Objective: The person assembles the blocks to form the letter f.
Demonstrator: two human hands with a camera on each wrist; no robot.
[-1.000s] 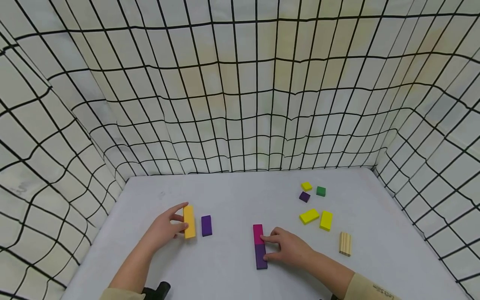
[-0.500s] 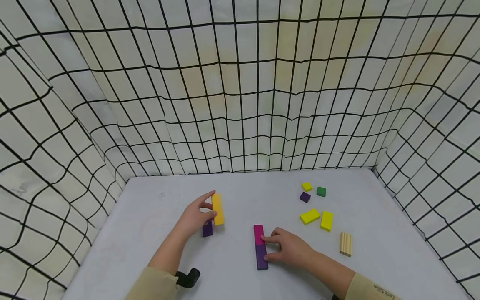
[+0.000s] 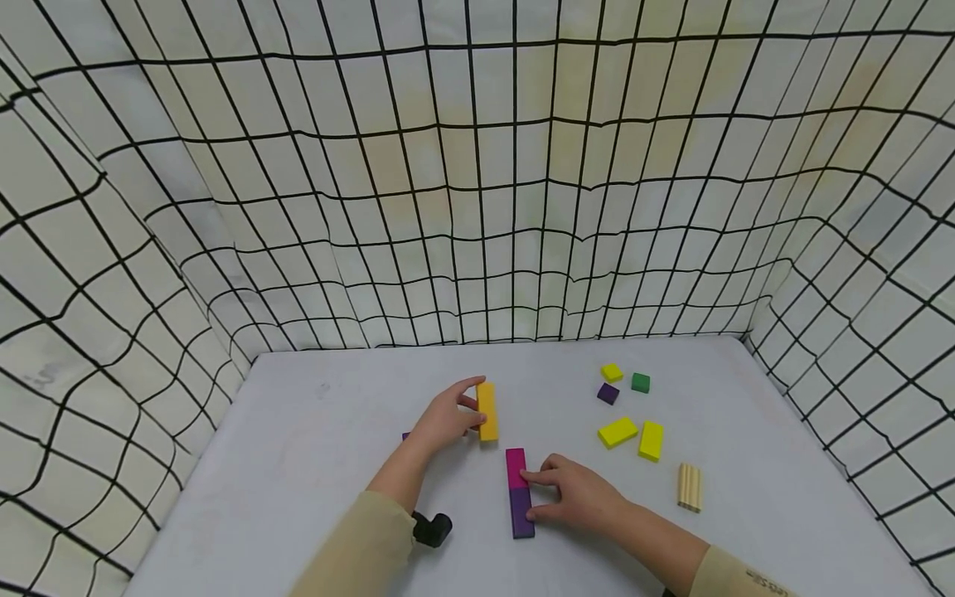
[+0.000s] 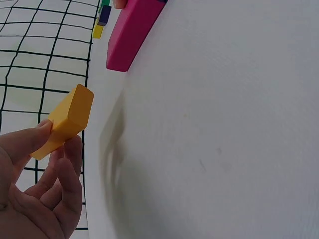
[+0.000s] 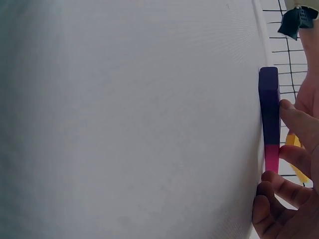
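My left hand (image 3: 445,419) pinches a long orange block (image 3: 487,412) between thumb and fingers, beyond the pink block. In the left wrist view this orange block (image 4: 70,117) tilts above the white surface, with a shadow beside it. A pink block (image 3: 516,468) and a purple block (image 3: 521,512) lie end to end in one row. My right hand (image 3: 578,495) touches the row's right side, index fingertip at the pink block and thumb at the purple one. The right wrist view shows the thumb against the purple block (image 5: 269,109).
On the right lie two yellow blocks (image 3: 618,432), a ridged wooden piece (image 3: 690,487), and small yellow (image 3: 612,372), green (image 3: 640,382) and dark purple (image 3: 608,394) blocks. Another purple block (image 3: 405,435) is mostly hidden behind my left arm. Black-grid walls (image 3: 492,207) enclose the white table (image 3: 298,431).
My left hand has carried the orange block rightward, past the lone purple block, to above the pink-and-purple row. My right hand has stayed beside that row.
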